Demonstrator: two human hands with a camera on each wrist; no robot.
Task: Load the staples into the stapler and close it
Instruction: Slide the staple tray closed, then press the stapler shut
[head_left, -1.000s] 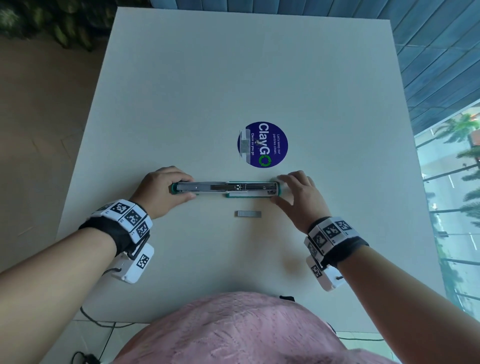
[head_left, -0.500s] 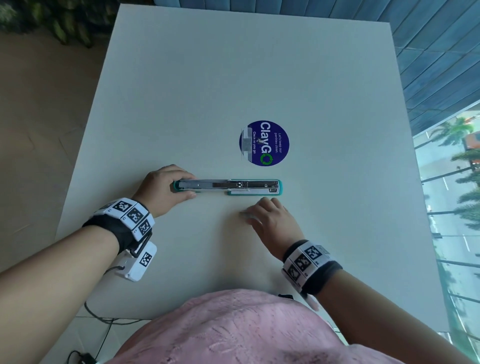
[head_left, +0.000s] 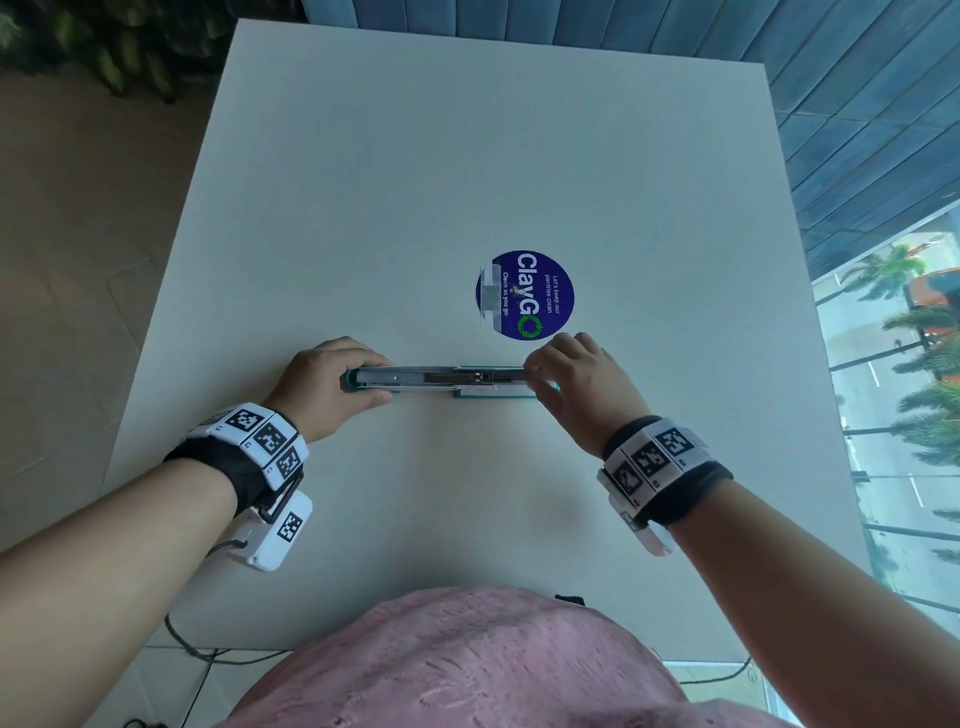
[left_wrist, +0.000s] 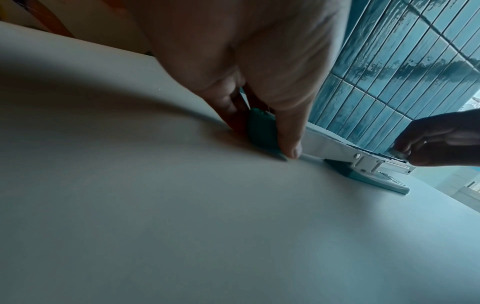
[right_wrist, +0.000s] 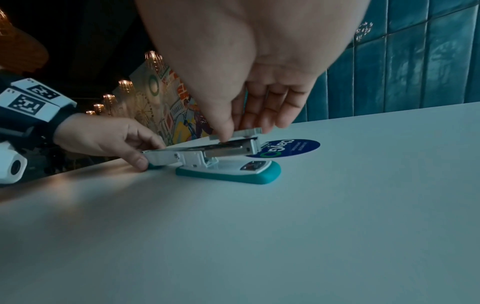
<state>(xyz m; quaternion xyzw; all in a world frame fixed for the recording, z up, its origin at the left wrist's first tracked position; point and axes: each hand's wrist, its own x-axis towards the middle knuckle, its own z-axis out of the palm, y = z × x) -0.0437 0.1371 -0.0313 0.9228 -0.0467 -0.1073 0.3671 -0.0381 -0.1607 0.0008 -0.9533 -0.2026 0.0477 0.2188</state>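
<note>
A teal and white stapler (head_left: 441, 378) lies folded open flat across the white table (head_left: 467, 156), with its metal magazine (right_wrist: 226, 147) facing up. My left hand (head_left: 337, 382) grips the teal cover end (left_wrist: 259, 131) between thumb and fingers and holds it on the table. Over the stapler's right end, my right hand (head_left: 540, 371) pinches the strip of staples (right_wrist: 246, 132) between thumb and fingers. The strip hangs just above the front of the magazine. In the head view my right hand hides the strip.
A round blue ClayGo sticker (head_left: 524, 295) lies on the table just behind the stapler's right end. A blue tiled wall (head_left: 675, 26) runs along the far edge. Bare tabletop surrounds the stapler on all sides.
My right hand left the stapler, picked the staple strip up from the table in front of it, and carried it over the stapler's right end. My left hand stayed put.
</note>
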